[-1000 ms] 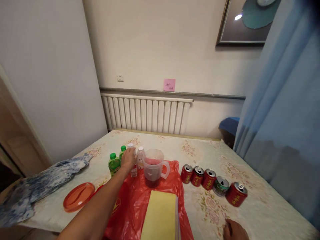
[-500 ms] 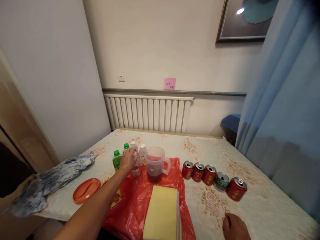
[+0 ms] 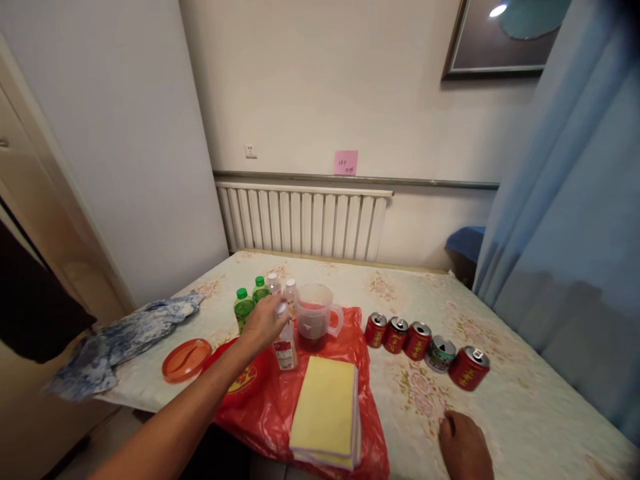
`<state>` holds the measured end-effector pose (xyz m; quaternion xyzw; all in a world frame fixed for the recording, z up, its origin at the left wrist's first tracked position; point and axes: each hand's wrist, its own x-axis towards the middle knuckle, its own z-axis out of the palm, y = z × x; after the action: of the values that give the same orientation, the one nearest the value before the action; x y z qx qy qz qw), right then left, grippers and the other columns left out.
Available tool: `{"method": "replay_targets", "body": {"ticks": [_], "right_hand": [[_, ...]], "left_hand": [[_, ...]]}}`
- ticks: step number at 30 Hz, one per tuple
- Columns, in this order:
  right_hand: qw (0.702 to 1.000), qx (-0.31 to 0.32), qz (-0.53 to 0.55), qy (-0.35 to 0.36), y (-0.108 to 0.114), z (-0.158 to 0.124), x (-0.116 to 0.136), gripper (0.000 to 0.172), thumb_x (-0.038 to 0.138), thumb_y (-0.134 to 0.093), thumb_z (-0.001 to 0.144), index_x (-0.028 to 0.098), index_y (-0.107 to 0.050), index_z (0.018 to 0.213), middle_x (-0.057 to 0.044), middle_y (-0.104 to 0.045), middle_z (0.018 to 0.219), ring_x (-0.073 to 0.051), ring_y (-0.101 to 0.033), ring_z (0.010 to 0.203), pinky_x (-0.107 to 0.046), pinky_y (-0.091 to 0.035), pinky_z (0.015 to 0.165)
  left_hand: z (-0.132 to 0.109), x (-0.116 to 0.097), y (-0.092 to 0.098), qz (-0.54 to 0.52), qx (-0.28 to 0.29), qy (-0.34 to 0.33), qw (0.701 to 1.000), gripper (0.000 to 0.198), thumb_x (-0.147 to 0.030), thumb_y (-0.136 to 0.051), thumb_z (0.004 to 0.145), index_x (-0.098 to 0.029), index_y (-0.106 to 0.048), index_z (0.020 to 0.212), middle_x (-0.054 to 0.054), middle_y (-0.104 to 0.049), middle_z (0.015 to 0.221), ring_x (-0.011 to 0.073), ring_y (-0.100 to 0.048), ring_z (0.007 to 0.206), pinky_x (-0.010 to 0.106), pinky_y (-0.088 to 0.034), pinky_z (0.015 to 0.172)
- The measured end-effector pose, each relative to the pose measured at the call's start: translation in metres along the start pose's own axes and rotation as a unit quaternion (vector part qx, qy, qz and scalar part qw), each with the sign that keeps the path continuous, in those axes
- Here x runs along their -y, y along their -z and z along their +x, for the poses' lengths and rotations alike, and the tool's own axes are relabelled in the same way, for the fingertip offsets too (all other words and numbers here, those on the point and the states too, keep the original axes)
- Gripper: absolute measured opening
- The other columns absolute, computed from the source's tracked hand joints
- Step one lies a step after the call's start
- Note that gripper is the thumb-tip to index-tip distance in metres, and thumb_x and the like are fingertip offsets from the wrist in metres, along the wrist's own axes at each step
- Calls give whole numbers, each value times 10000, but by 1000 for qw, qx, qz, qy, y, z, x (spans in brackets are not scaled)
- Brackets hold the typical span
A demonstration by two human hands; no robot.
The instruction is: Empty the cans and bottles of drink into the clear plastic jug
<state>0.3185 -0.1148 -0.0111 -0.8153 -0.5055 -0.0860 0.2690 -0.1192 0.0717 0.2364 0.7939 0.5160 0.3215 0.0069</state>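
Observation:
My left hand (image 3: pixel 267 325) is closed around the upper part of a clear plastic bottle (image 3: pixel 286 353) with a white cap and a red and white label. The bottle is upright above the red plastic bag (image 3: pixel 267 423). Behind my fingers stand two green-capped bottles (image 3: pixel 243 307) and two white-capped bottles (image 3: pixel 291 293). Just right of them is a translucent measuring jug (image 3: pixel 313 327) with dark liquid in it. My right hand (image 3: pixel 465 445) rests on the tabletop below the cans, its fingers curled in with nothing visible in them.
Folded yellow cloths (image 3: pixel 325 410) lie on the bag's front part. A red bowl (image 3: pixel 240 383) is under my left forearm, an orange lid (image 3: pixel 186 361) to its left. Several drink cans (image 3: pixel 417 341) form a row at right. A blue-white cloth (image 3: pixel 135 340) hangs off the left edge.
My left hand has brought the white-capped bottle toward me and to the right, away from the other bottles. The view has shifted slightly. My right hand stays on the table.

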Motion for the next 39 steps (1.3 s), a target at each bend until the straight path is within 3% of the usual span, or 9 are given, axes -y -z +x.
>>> {"method": "replay_targets", "body": {"ticks": [6,12,18,21,24,28,32,36,39], "right_hand": [[1000,-7,-8,9,2,-1,1,276,256,-391,871,127,-629,925,-143,-653,964,-267,-569,904,-362,-411,860],[999,-27,-15,24,3,-3,1,266,262,-392,887,123,-616,924,-137,-640,948,-264,-558,902,-351,-400,856],[999,-20,-18,30,1,-2,-2,247,259,-405,874,129,-613,900,-128,-637,920,-260,-551,887,-348,-394,846],[999,-24,-16,33,0,-2,-3,252,262,-403,872,127,-613,901,-131,-638,925,-260,-549,882,-353,-390,849],[999,-30,-15,30,0,-2,-3,253,264,-406,869,125,-615,901,-133,-640,927,-262,-548,881,-354,-389,856],[999,-32,-15,35,1,-2,-2,258,263,-402,870,120,-615,905,-132,-639,920,-261,-550,880,-351,-390,862],[999,-26,-19,34,2,-2,-1,262,263,-400,870,120,-618,904,-133,-641,921,-259,-553,874,-348,-389,854],[999,-28,-23,36,3,-2,-1,267,262,-392,868,124,-620,897,-137,-642,935,-258,-553,880,-350,-386,858],[999,-19,-20,30,3,-2,-1,282,277,-386,871,128,-624,898,-137,-647,933,-264,-557,887,-356,-392,854]], "left_hand": [[-33,-11,-8,-38,31,-12,999,365,-129,-589,716,-204,-632,1071,69,-647,1045,257,-572,1026,365,-446,935],[-56,-12,-24,-96,41,36,994,355,-142,-606,675,-202,-648,1022,68,-643,979,263,-589,981,381,-474,907],[-72,-10,-40,-147,14,111,983,565,-185,-592,718,-217,-486,1272,91,-583,1263,252,-566,1162,393,-451,1010],[-77,-8,-52,-202,-26,162,966,694,-194,-624,719,-206,-376,1367,112,-562,1307,251,-572,1177,401,-451,1018],[-81,-4,-63,-256,-46,193,946,748,-183,-662,693,-206,-366,1381,124,-531,1358,265,-534,1240,419,-411,1063],[-89,2,-72,-272,-25,187,944,733,-212,-666,701,-190,-374,1372,129,-529,1371,266,-505,1281,414,-398,1078],[-101,7,-74,-267,20,192,944,807,-163,-694,639,-198,-364,1374,115,-591,1312,281,-581,1193,402,-469,1006],[-111,10,-80,-317,61,196,926,845,-125,-676,622,-207,-335,1390,108,-610,1291,281,-624,1124,363,-527,908],[-117,14,-91,-363,67,188,910,821,-109,-673,610,-209,-353,1360,114,-593,1309,265,-595,1170,346,-512,938]]}}
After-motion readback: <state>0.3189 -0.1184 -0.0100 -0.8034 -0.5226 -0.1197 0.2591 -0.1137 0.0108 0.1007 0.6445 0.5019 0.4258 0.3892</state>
